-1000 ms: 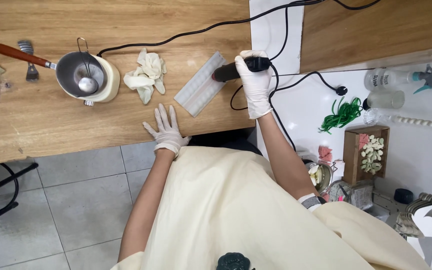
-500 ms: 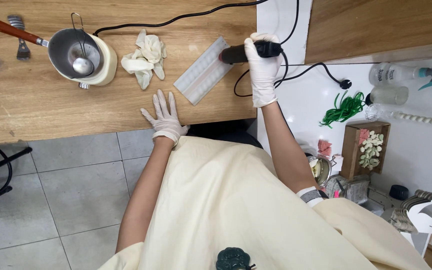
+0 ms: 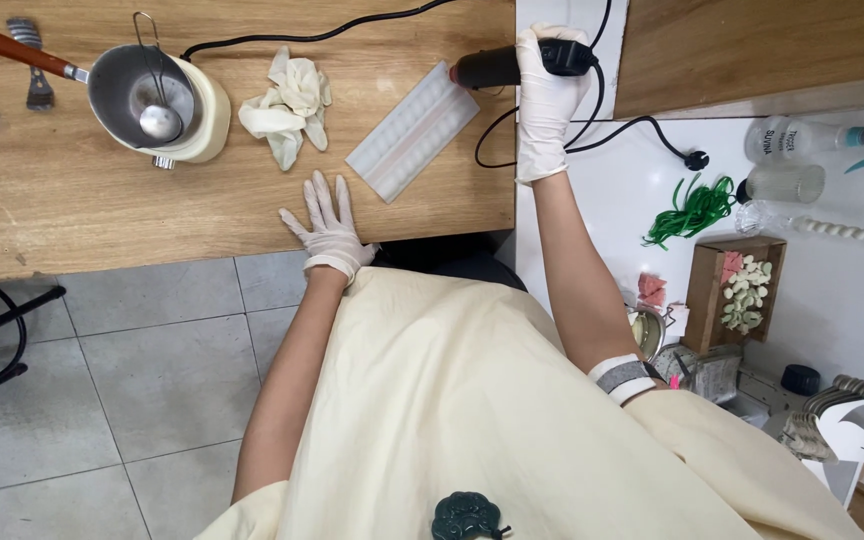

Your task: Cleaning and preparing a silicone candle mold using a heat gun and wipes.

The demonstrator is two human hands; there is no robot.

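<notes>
— What is held by the hands, and where?

— A black corded heat tool [image 3: 512, 65] is gripped by the gloved right hand [image 3: 544, 100] at its rear handle, with the fingers closed round the body. The nozzle is pointed at the near end of a pale, translucent ridged mould [image 3: 412, 130], which is laid flat and at a slant on the wooden table [image 3: 102, 210]. The gloved left hand [image 3: 327, 220] is spread wide and flat on the table edge, just short of the mould; nothing is held by it.

— How would the tool and mould be judged to handle?

— The tool is judged rigid and fairly light, best taken by the handle, well away from the nozzle, which may be hot. Some drag is to be expected from the black cable [image 3: 552, 150] looped behind it. The mould is thought to be light and bendable, probably silicone, so it would be better steadied or lifted by its long edges than by one corner.

— What else is seen nearby?

— A crumpled pair of pale gloves [image 3: 287, 105] is lying left of the mould, and beyond it a metal pot [image 3: 142, 90] with a ladle inside is set on a cream base.
</notes>
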